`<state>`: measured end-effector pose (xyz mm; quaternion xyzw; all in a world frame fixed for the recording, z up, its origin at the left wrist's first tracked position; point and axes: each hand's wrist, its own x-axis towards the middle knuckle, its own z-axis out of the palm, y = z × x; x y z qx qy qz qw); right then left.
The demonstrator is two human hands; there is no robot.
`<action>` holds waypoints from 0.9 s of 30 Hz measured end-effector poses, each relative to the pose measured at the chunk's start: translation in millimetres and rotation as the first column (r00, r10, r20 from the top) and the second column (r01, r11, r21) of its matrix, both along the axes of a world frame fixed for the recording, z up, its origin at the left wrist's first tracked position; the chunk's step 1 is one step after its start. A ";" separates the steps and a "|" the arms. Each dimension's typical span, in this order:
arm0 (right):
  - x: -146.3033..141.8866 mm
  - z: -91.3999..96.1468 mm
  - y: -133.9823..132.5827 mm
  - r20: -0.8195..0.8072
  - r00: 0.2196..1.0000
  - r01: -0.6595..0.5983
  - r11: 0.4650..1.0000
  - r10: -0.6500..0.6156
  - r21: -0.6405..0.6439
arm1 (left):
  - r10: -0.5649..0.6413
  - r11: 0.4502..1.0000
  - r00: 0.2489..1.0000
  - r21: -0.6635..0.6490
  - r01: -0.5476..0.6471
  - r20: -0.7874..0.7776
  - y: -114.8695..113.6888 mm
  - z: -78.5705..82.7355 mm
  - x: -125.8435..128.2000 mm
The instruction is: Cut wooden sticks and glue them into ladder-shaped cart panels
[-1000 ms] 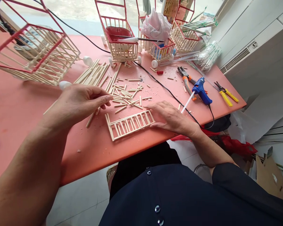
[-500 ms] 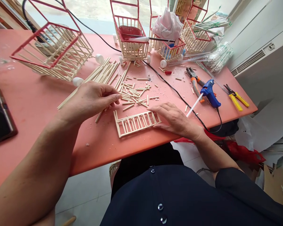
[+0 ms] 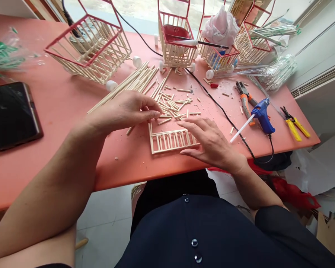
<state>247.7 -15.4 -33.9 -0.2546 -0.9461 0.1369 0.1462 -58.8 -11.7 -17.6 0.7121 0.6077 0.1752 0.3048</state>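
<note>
A flat ladder-like panel of glued wooden sticks lies near the front edge of the pink table. My right hand rests on the panel's right end, fingers spread and flat. My left hand reaches over the panel's far left corner to a pile of short cut sticks. Its fingertips are drawn together against the thumb at the pile's edge, and what they pinch is hidden. A row of long sticks lies just beyond that hand.
Stick baskets with red frames stand along the back. A blue glue gun, orange pliers, yellow cutters and a black cable lie at the right. A dark tablet lies at the left.
The view has swung left, bringing the tablet into sight. My left hand stays at the stick pile and my right hand stays on the panel's right end, its fingers now spread a little more.
</note>
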 end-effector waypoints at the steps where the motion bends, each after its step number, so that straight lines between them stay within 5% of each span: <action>1: -9.5 0.0 -2.9 0.004 1.000 -0.013 1.000 0.013 0.005 | -0.005 1.000 1.000 0.012 0.005 -0.009 0.1 -0.9 -0.1; 7: -49.6 -9.2 -12.5 0.059 0.997 -0.042 0.999 0.042 0.002 | -0.023 1.000 0.998 0.020 0.024 -0.058 -2.2 3.4 4.6; 27: -50.0 -12.3 -5.9 0.098 0.992 -0.079 0.997 0.079 -0.007 | -0.091 0.991 0.991 -0.102 0.081 -0.094 -0.8 14.1 8.2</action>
